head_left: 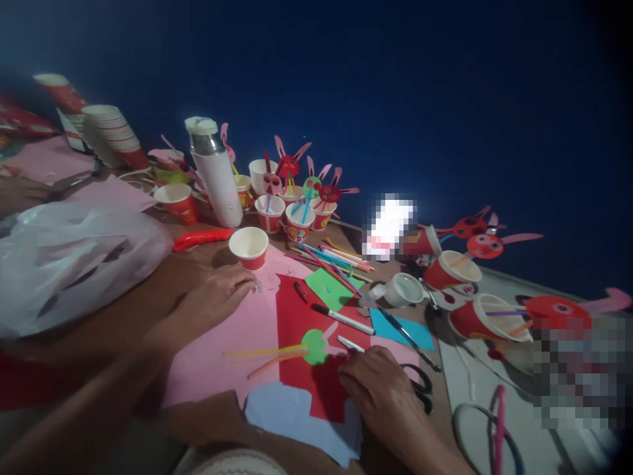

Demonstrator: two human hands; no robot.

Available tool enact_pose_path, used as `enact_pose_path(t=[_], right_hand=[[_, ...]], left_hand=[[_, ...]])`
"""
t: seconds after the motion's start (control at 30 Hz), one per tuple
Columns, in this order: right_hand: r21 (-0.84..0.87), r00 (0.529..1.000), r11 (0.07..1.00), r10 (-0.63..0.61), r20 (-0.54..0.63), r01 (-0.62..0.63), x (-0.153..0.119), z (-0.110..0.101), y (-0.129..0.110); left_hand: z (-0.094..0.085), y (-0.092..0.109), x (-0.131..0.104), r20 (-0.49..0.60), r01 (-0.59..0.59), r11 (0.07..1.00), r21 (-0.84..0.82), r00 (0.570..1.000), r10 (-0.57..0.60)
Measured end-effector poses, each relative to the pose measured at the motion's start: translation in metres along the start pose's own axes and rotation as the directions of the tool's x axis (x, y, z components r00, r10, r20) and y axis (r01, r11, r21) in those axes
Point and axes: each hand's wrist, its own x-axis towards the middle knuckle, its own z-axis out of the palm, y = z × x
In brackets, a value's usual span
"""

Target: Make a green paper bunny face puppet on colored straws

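My left hand (222, 291) is closed over the pink paper (222, 349), just below a white-and-red cup (248, 249); a tiny pale bit shows at its fingertips, too small to name. Fingers curled, my right hand (380, 382) rests on the red paper's (326, 389) right edge, beside the black-handled scissors (422, 386); anything under its fingers is hidden. Left of it lies a green paper disc (315, 347) with pink ears and yellow and orange strips. A white marker (346, 320) and green paper (336, 289) lie above the disc.
Cups with rabbit-like paper faces (299, 224) stand behind, near a white flask (217, 178) and coloured sticks (341, 257). A plastic bag (84, 257) is at left. More cups (452, 274), a small glue tub (404, 290) and blue paper (403, 328) are at right. Another person's hand (22, 192) shows far left.
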Motion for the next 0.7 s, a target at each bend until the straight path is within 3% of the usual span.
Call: enact_pose_path(t=[0.13,0.27,0.4,0.57,0.7], right_hand=[[0.011,1.0,1.0,0.006,-0.014,-0.006,-0.002,-0.001,0.001],[0.029,0.999,1.0,0.011,-0.032,-0.01,-0.003,0.0,0.001],[0.028,0.999,1.0,-0.01,-0.054,0.011,-0.004,0.0,0.001],[0.016,0.997,0.999,-0.035,-0.065,0.036,-0.007,0.002,0.004],[0.019,0.999,1.0,-0.018,-0.042,0.019,-0.011,0.007,0.009]], left_hand=[[0.005,-0.009,0.006,0.007,-0.025,0.989,0.143,1.0,0.024],[0.006,-0.016,0.009,0.044,0.134,0.96,0.248,0.988,-0.149],[0.003,-0.017,0.011,0.11,0.216,0.954,0.21,0.964,-0.243],[-0.007,-0.025,0.01,0.088,0.27,0.945,0.184,0.953,-0.289],[-0.003,-0.028,0.01,0.102,0.31,0.938,0.158,0.939,-0.327]])
